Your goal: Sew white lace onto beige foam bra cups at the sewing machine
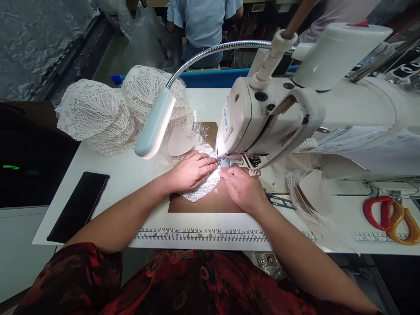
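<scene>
A white lace piece (201, 191) lies under the presser foot of a white sewing machine (241, 116). Spread flat over it, my left hand (192, 170) presses the lace down, fingertips close to the needle area. My right hand (244, 188) is closed in a pinch at the lace's right edge, just in front of the foot. Glare from the lamp (155, 122) washes out the lace there. A brown plate (210, 205) lies beneath the lace and both hands.
Stacked lace cups (95, 113) stand at the back left, near a black phone (78, 205). Right of the machine's needle end are more cut pieces (311, 192) and red-and-orange-handled scissors (390, 218). A printed ruler (200, 235) runs along the front edge. Another person (205, 26) sits beyond the table.
</scene>
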A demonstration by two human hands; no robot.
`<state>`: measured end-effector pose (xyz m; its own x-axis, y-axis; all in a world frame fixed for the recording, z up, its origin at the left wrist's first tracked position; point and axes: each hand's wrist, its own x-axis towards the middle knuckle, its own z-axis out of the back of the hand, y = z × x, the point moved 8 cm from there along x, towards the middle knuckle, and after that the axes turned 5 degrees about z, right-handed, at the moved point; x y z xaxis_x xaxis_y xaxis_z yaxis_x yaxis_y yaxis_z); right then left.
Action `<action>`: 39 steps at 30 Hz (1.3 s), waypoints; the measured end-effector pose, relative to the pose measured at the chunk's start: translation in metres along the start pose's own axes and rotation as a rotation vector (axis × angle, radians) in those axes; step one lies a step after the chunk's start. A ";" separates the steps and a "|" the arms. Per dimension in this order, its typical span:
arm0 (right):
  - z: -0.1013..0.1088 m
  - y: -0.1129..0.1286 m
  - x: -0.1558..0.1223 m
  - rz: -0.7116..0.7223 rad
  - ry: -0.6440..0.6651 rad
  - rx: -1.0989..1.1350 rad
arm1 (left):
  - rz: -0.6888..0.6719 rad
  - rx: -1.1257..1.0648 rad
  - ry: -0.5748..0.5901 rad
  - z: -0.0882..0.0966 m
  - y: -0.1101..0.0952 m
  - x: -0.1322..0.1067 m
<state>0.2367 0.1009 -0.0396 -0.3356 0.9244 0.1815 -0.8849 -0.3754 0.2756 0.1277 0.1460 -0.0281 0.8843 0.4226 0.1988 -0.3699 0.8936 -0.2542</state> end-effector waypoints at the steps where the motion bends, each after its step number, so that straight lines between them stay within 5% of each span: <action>1: 0.000 0.000 0.000 -0.005 0.001 0.003 | 0.007 0.004 -0.002 0.001 0.001 0.000; 16: 0.001 0.003 0.006 -0.001 -0.027 -0.056 | 0.138 0.043 -0.057 0.002 0.018 -0.006; 19: 0.003 0.004 0.006 0.025 -0.057 -0.022 | 0.078 -0.023 -0.108 0.016 0.010 -0.012; 23: 0.005 0.004 0.005 0.081 -0.115 -0.017 | 0.133 -0.030 -0.245 0.060 0.006 -0.029; 28: 0.004 0.004 0.004 0.130 -0.142 0.001 | 0.422 0.269 -0.374 0.117 0.038 -0.080; 32: 0.001 0.002 0.004 0.133 -0.123 -0.001 | 0.920 0.401 -0.496 0.148 0.093 -0.153; 36: -0.001 -0.001 0.004 0.119 -0.104 -0.007 | 1.325 0.132 -0.339 0.136 0.128 -0.203; 39: -0.001 -0.003 0.004 0.102 -0.099 -0.002 | 1.426 -0.055 -0.333 0.125 0.135 -0.216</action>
<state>0.2374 0.1053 -0.0408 -0.3905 0.8702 0.3005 -0.8487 -0.4667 0.2488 -0.1488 0.1946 0.0131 -0.3219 0.9457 -0.0441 -0.8379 -0.3062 -0.4519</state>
